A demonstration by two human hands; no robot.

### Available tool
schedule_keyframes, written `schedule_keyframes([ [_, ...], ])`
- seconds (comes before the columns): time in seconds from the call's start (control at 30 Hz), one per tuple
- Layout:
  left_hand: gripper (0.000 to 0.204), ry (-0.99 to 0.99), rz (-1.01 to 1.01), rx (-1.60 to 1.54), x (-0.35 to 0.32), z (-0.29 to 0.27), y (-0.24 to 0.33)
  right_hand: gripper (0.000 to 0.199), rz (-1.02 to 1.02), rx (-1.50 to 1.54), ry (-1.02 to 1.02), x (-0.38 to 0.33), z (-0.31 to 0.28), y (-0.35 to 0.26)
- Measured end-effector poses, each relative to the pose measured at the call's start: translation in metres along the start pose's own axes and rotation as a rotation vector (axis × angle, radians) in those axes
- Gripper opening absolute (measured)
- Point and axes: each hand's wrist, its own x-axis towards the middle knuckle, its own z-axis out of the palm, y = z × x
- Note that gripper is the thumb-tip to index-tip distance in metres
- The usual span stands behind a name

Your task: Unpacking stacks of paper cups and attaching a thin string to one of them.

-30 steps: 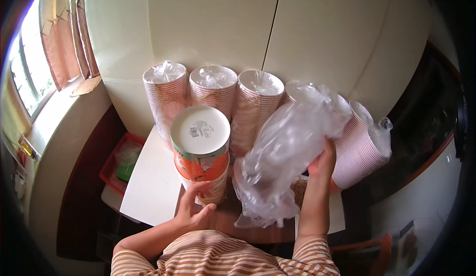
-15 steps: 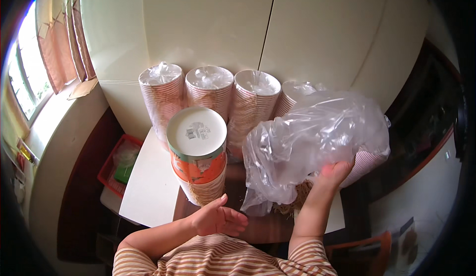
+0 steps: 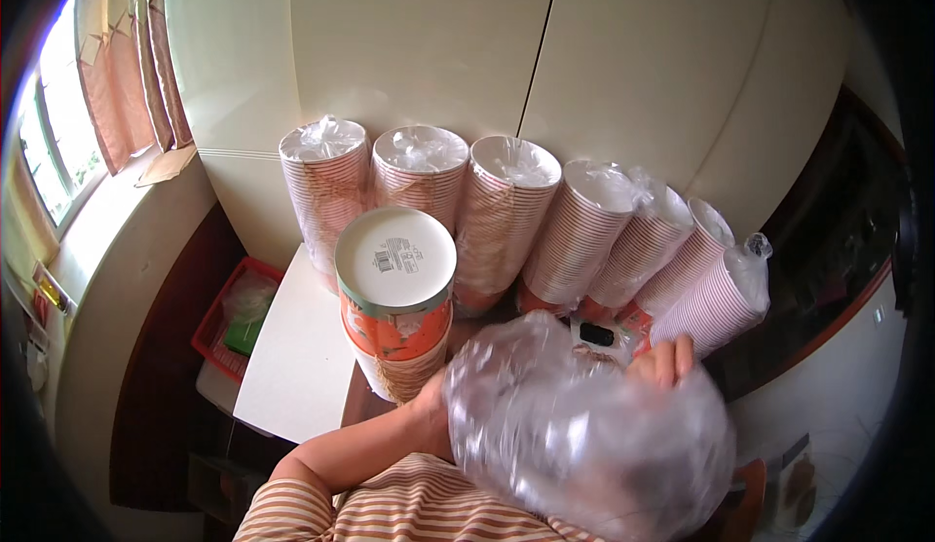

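My right hand (image 3: pixel 666 361) has its fingers curled over the upper edge of a large clear plastic bag (image 3: pixel 584 435), which billows out low in front of me. Behind the bag's left side sits my left hand (image 3: pixel 435 408), its fingers hidden by the plastic. An orange paper tub (image 3: pixel 394 330) with a green band stands upside down near that hand, with raffia-like strands around its lower part. Beyond the bag, tall stacks of striped paper tubs (image 3: pixel 506 221) in clear wrapping form a row, several of them leaning at the right.
A white table (image 3: pixel 292 367) carries the stacks, backed by a cream panel (image 3: pixel 419 45). At the left, a red basket (image 3: pixel 209 333) holds a green item and crumpled plastic. A small black object (image 3: pixel 596 334) lies near the right stacks. A chair's wooden edge (image 3: pixel 752 488) shows at lower right.
The plastic bag has come down and toward me in my right hand, uncovering the right-hand stacks. My left hand, open before, has moved to the bag's left side.
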Motion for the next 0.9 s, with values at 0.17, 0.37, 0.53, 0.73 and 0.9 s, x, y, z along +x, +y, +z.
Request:
schedule_keyframes([
  [0.17, 0.028, 0.144, 0.472, 0.187, 0.018, -0.032, 0.004, 0.076, 0.325, -0.034, -0.562, -0.006, -0.023, -0.006],
  [0.37, 0.02, -0.001, 0.414, 0.397, 0.013, -0.005, 0.019, 0.108, 0.526, -0.768, 0.35, -0.018, -0.073, 0.037],
  [0.53, 0.032, -0.152, 0.388, 0.528, -0.009, 0.007, 0.026, 0.111, 0.786, -0.19, 0.097, 0.0, -0.057, 0.067],
  [0.73, 0.046, -0.131, 0.457, 0.648, -0.048, -0.006, 0.044, 0.029, 0.683, -0.475, 0.025, 0.008, -0.059, 0.062],
  [0.9, 0.054, -0.149, 0.438, 0.64, -0.069, -0.003, 0.051, 0.026, 0.158, -0.028, 0.301, 0.024, -0.044, 0.055],
])
